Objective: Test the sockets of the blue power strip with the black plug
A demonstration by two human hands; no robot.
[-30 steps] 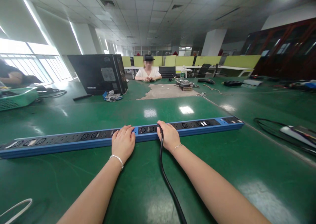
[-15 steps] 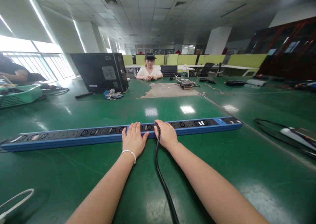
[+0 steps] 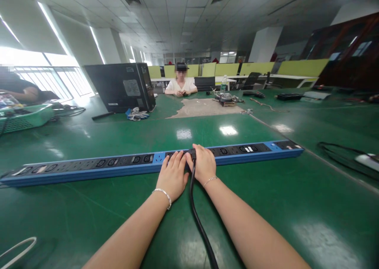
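Note:
A long blue power strip (image 3: 118,173) with black sockets lies across the green table in front of me. My right hand (image 3: 203,162) is closed around the black plug (image 3: 192,153) at the strip's middle. From that plug a thick black cable (image 3: 195,213) runs down toward me. My left hand (image 3: 173,174) rests on the strip just left of the plug, its fingers stretched out over the sockets and its fingertips close to the plug. How deep the plug sits in its socket is hidden by my fingers.
A black computer case (image 3: 121,87) stands at the back left, with gloves (image 3: 136,114) before it. A green basket (image 3: 29,117) is far left. Opposite sits a person (image 3: 181,85). A bottle (image 3: 223,84) stands behind metal parts; black cable (image 3: 340,154) lies at right.
My left hand has slid right along the strip toward the plug, uncovering a blue socket section. My right hand still holds the plug; the view has shifted slightly.

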